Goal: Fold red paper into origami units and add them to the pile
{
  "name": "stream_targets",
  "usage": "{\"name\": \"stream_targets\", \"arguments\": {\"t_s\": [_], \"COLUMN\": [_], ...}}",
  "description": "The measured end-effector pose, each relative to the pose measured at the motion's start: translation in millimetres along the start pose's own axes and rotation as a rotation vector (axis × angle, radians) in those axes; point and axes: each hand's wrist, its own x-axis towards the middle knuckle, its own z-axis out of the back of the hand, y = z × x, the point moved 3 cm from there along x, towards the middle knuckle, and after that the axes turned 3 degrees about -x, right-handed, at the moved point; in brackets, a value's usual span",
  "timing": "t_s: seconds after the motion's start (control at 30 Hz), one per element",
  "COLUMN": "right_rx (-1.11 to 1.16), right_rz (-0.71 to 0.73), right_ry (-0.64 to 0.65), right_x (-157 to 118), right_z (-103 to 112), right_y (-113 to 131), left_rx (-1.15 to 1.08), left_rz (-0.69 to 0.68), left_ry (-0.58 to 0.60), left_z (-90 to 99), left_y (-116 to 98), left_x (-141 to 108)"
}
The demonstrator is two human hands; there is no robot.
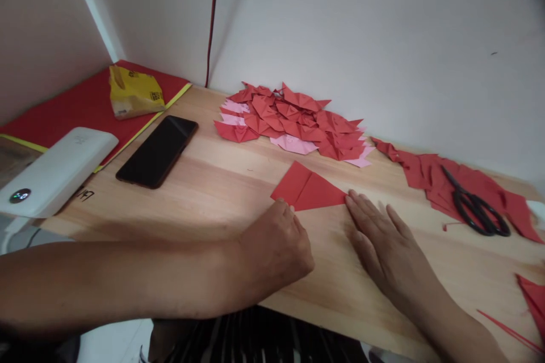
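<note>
A folded red paper (313, 188) lies flat on the wooden table (204, 181), with a crease across its left part and a point toward the right. My left hand (279, 249) is closed at the paper's lower left edge; its fingertips touch the edge, and whether they pinch anything is hidden. Flat on the table, my right hand (378, 232) has its fingers stretched out, and the fingertips touch the paper's right point.
Behind the paper is a pile of folded red and pink pieces (298, 119). Black scissors (477, 210) rest on red paper (443, 176) at right. A phone (157, 150), white power bank (63, 167) and yellow packet (134, 93) stand left.
</note>
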Motion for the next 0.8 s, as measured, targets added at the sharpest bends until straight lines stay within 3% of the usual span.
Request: {"name": "stream_targets", "arguments": {"t_s": [0.17, 0.23, 0.33, 0.47, 0.63, 0.73, 0.8], "right_rx": [-0.009, -0.019, -0.026, -0.016, 0.049, 0.200, 0.258], "right_rz": [0.003, 0.001, 0.001, 0.001, 0.076, 0.245, 0.266], "right_ry": [-0.030, -0.036, -0.041, -0.013, -0.026, 0.071, 0.107], "right_x": [0, 0, 1, 1, 14, 30, 40], "right_z": [-2, -3, -4, 0, 20, 22, 18], "right_y": [4, 5, 4, 1, 25, 50, 55], "left_rx": [-0.047, -0.046, -0.097, -0.119, -0.120, -0.134, -0.143], "left_rz": [0.142, 0.193, 0.099, 0.098, 0.105, 0.125, 0.138], "left_ry": [0.094, 0.018, -0.065, -0.055, -0.138, -0.172, -0.183], "left_z": [23.6, 25.2, 10.0, -14.5, -15.7, -17.3, -20.2], "left_y": [21, 22, 13, 6, 7, 7, 7], "left_x": [-18, -19, -12, -6, -6, -7, -8]}}
